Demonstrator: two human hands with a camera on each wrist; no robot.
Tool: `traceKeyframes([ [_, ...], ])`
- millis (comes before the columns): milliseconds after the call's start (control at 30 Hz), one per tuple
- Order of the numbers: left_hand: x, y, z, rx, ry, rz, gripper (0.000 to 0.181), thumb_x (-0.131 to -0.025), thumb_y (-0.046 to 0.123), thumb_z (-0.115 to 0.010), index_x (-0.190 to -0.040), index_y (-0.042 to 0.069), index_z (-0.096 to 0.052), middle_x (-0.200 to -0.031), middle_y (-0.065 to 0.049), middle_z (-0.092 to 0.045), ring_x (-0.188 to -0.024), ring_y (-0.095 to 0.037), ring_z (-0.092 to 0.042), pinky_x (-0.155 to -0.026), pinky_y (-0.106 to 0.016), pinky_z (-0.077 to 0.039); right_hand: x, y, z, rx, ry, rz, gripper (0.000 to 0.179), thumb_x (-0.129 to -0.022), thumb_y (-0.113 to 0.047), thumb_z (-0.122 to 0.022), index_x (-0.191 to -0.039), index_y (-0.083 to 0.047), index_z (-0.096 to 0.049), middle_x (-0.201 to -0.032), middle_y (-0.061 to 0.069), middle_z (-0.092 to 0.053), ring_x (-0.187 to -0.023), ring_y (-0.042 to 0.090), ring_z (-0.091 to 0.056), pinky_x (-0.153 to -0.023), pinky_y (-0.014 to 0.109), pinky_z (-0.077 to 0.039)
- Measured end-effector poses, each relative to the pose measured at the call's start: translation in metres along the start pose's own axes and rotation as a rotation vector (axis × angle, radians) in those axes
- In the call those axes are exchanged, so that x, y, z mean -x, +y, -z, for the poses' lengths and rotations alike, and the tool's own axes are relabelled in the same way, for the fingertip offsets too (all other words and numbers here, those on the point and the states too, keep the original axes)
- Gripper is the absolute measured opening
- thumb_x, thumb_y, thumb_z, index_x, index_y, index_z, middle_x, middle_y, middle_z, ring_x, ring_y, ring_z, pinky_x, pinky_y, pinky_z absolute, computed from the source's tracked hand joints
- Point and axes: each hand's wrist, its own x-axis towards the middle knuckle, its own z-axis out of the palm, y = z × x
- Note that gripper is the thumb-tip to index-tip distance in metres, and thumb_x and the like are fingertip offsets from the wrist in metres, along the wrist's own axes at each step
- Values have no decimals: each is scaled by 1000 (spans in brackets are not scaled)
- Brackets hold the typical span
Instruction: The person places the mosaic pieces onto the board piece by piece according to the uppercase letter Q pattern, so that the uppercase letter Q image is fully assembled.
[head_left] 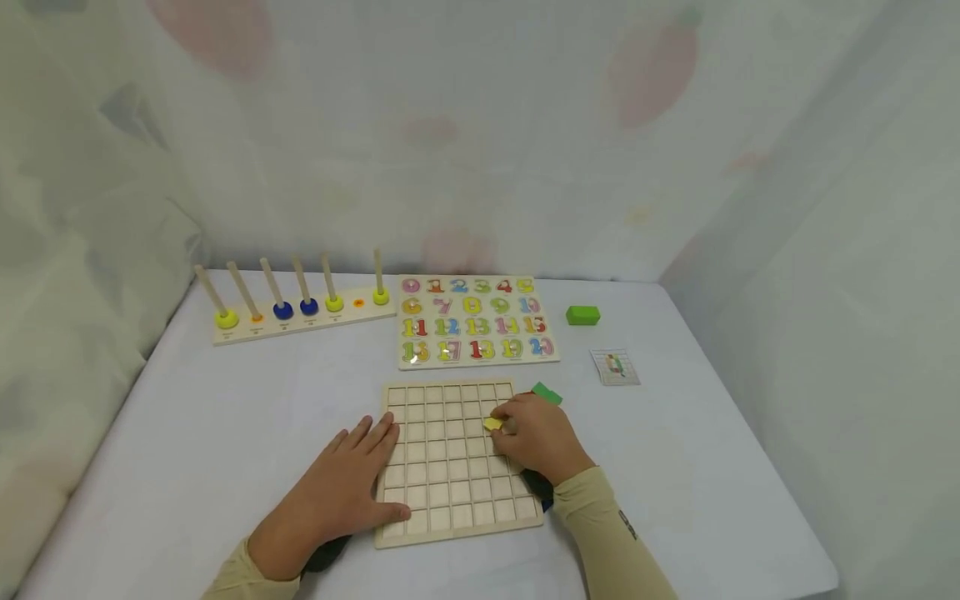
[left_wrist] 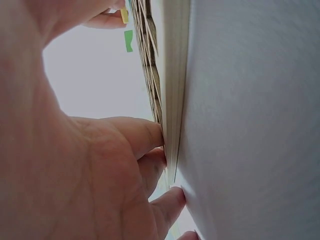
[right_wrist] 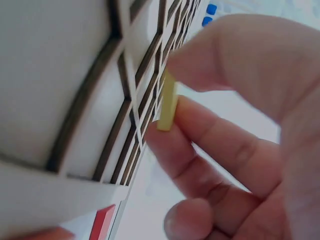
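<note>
A wooden grid board (head_left: 437, 496) of square cells lies flat in front of the person. The left hand (head_left: 337, 483) rests along its left side, fingers spread at the rim and the thumb over the lower left cells. In the left wrist view, fingertips touch the board's edge. Over the right part of the grid, the right hand (head_left: 543, 437) pinches a small yellow tile (right_wrist: 167, 102) between thumb and fingers, close over the cells. Beyond that hand a green piece (head_left: 547, 393) lies by the board's upper right corner. A red piece (right_wrist: 101, 222) shows in the right wrist view.
Behind the grid lies a number puzzle board (head_left: 480, 363) with colourful numerals. To its left stands a peg board (head_left: 300, 325) with upright pegs and yellow and blue rings. A green block (head_left: 582, 316) and a printed card (head_left: 615, 367) lie at the right on the white table.
</note>
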Motion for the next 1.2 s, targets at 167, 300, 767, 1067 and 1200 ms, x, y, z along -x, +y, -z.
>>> traceKeyframes([
  [167, 1, 0, 1, 8, -11, 1, 123, -82, 81, -72, -166, 0, -34, -174, -17, -24, -158, -47, -21, -121, -70, -22, 1, -9, 2, -34, -2, 31, 20, -91, -26, -85, -108, -16, -84, -105, -8, -78, -102, 12, -71, -86, 34, -60],
  [300, -1, 1, 2, 5, -18, 2, 122, -83, 81, -71, -166, 0, -33, -174, -17, -23, -159, -46, -20, -122, -69, -22, -3, -15, 5, -28, -6, 95, 18, -92, -24, -84, -108, -16, -83, -106, -7, -78, -103, 12, -72, -88, 33, -60],
  [767, -7, 1, -3, 30, -27, 1, 122, -83, 79, -74, -166, 0, -33, -174, -16, -25, -159, -45, -19, -123, -67, -20, -48, -54, 3, 97, -116, 238, 12, -96, -26, -84, -106, -19, -85, -104, -8, -79, -100, 13, -73, -85, 30, -60],
  [1067, 0, 4, 3, 52, -5, -19, 121, -83, 77, -75, -166, -2, -34, -173, -17, -26, -159, -45, -20, -123, -67, -21, -62, -60, -10, 174, -134, 233, 10, -99, -23, -81, -106, -19, -86, -108, -8, -79, -104, 15, -73, -88, 33, -60],
  [1200, 5, 0, 4, 10, -20, 13, 121, -83, 78, -75, -166, 0, -33, -174, -15, -25, -160, -44, -19, -123, -66, -20, -66, -65, -17, 190, -118, 258, 8, -99, -22, -81, -104, -23, -88, -107, -9, -78, -100, 16, -72, -84, 31, -60],
])
